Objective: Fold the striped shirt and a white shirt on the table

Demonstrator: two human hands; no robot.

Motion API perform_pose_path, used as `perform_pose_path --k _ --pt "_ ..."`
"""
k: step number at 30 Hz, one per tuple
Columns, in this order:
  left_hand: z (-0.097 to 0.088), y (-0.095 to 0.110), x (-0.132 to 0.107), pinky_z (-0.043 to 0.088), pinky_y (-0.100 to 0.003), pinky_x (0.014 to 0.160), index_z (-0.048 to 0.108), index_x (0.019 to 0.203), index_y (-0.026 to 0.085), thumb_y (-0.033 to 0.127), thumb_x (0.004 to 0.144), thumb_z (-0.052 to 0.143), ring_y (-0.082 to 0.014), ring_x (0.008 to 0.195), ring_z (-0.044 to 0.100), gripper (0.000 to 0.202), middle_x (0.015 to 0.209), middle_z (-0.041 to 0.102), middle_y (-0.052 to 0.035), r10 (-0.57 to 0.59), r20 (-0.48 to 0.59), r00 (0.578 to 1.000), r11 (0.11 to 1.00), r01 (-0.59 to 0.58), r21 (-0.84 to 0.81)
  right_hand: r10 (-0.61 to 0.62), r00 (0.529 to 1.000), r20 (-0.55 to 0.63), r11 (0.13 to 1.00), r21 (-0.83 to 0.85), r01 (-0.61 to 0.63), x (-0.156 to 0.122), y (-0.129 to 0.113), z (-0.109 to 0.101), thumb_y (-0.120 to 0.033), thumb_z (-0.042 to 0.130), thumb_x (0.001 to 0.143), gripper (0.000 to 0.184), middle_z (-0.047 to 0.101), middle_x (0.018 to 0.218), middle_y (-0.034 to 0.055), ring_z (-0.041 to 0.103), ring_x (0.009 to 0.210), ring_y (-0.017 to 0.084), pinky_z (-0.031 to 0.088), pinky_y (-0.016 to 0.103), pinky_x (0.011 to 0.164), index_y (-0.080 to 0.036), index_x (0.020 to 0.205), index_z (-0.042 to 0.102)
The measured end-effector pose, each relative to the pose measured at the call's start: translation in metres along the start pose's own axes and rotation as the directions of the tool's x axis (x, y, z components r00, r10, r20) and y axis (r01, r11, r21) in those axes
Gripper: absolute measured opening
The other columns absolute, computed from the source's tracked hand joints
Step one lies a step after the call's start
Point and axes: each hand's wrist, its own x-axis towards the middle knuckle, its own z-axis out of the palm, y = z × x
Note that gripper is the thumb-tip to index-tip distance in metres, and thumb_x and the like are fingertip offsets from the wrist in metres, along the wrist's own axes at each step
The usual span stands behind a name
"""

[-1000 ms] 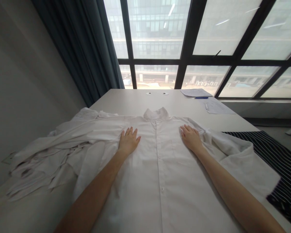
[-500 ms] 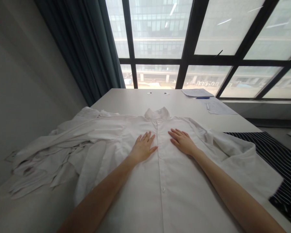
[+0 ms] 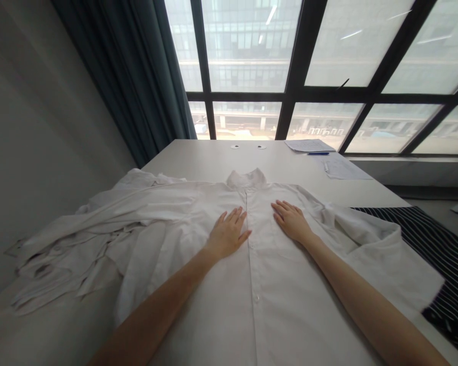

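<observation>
A white button-up shirt point(image 3: 259, 274) lies front up on the table, its collar pointing toward the window. My left hand point(image 3: 229, 233) rests flat on the chest just left of the button placket, fingers stretched out. Just right of the placket my right hand point(image 3: 290, 221) lies flat too, with its fingers extended. Neither hand holds anything. The shirt's right sleeve spreads out toward the striped cloth.
A heap of white garments point(image 3: 84, 234) lies on the left of the white table point(image 3: 213, 157). A dark striped cloth point(image 3: 442, 254) covers the right edge. Papers point(image 3: 339, 168) and a blue pen point(image 3: 317, 153) sit at the far right. A dark curtain point(image 3: 137, 76) hangs beside the window.
Both hands slid inward from the shirt's shoulders to the chest beside the placket. In the last half second they moved only slightly.
</observation>
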Motion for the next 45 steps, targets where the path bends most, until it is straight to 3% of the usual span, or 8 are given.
perform_pose_path --k 4,13,19,24,31,37,41,45 --pt "0.005 0.015 -0.005 0.021 -0.044 0.117 0.031 0.151 0.022 0.055 0.100 0.028 -0.0230 0.147 0.022 0.061 0.159 0.026 -0.0093 0.157 0.060 0.986 0.987 -0.155 -0.039 0.000 1.000 0.006 1.000 -0.009 0.000 0.000 0.000 -0.001 -0.036 0.032 0.099 0.048 0.042 0.152 0.0049 0.035 0.140 0.023 0.028 0.044 0.112 -0.024 0.143 0.047" --pt "0.010 0.002 -0.004 0.017 -0.049 0.118 0.025 0.153 0.029 0.063 0.096 0.027 -0.0242 0.148 0.017 0.066 0.160 0.022 -0.0068 0.164 0.100 0.981 0.986 -0.159 -0.049 -0.003 0.999 0.041 0.999 -0.041 0.005 0.002 0.004 0.003 -0.039 0.027 0.100 0.051 0.034 0.156 0.0046 0.031 0.143 0.025 0.027 0.045 0.112 -0.025 0.148 0.039" --pt "0.008 -0.021 0.009 0.016 -0.061 0.115 0.023 0.154 0.027 0.062 0.096 0.031 -0.0291 0.148 0.016 0.068 0.161 0.019 -0.0106 -0.031 0.165 0.986 0.999 0.034 -0.015 -0.014 0.999 0.043 0.999 -0.039 0.016 0.001 0.004 0.002 -0.038 0.027 0.100 0.052 0.035 0.156 0.0063 0.032 0.142 0.026 0.027 0.047 0.112 -0.023 0.147 0.039" --pt "0.006 -0.035 0.048 0.020 -0.064 0.111 0.029 0.151 0.016 0.062 0.096 0.029 -0.0355 0.146 0.020 0.072 0.158 0.023 -0.0187 -0.283 0.208 0.936 0.956 0.294 -0.021 -0.034 0.999 -0.001 0.999 -0.014 0.034 0.009 0.004 -0.003 -0.037 0.036 0.097 0.047 0.048 0.147 0.0092 0.043 0.132 0.029 0.031 0.050 0.107 -0.024 0.139 0.050" --pt "0.019 -0.024 0.076 0.019 -0.058 0.114 0.029 0.152 0.018 0.053 0.099 0.025 -0.0315 0.147 0.019 0.063 0.159 0.023 -0.0161 -0.296 0.129 0.947 0.952 0.304 -0.048 0.054 0.994 -0.093 0.991 0.124 -0.042 0.060 0.009 0.009 -0.026 0.046 0.091 0.040 0.058 0.135 0.0111 0.051 0.123 0.026 0.040 0.041 0.101 -0.021 0.129 0.057" --pt "0.022 -0.023 0.071 0.018 -0.055 0.116 0.031 0.151 0.023 0.052 0.099 0.027 -0.0294 0.148 0.018 0.060 0.159 0.024 -0.0133 -0.293 0.101 0.951 0.951 0.300 -0.070 0.202 0.968 -0.151 0.942 0.300 -0.150 0.123 0.003 0.030 -0.027 0.056 0.083 0.064 0.051 0.142 0.0158 0.046 0.130 0.029 0.038 0.043 0.105 -0.014 0.143 0.041" --pt "0.021 -0.024 0.070 0.017 -0.053 0.117 0.035 0.150 0.023 0.051 0.099 0.030 -0.0285 0.148 0.019 0.058 0.159 0.026 -0.0125 -0.292 0.075 0.954 0.948 0.299 -0.112 0.291 0.940 -0.178 0.888 0.416 -0.196 0.148 -0.004 0.037 -0.028 0.062 0.076 0.077 0.059 0.132 0.0160 0.054 0.120 0.031 0.043 0.046 0.098 -0.015 0.147 0.035" --pt "0.023 -0.024 0.069 0.017 -0.054 0.117 0.042 0.146 0.021 0.047 0.098 0.038 -0.0302 0.146 0.023 0.054 0.157 0.031 -0.0144 -0.303 0.038 0.952 0.931 0.304 -0.202 0.338 0.913 -0.227 0.840 0.511 -0.184 0.157 -0.003 0.032 -0.030 0.061 0.074 0.060 0.067 0.111 0.0104 0.060 0.103 0.027 0.047 0.042 0.089 -0.020 0.133 0.054"
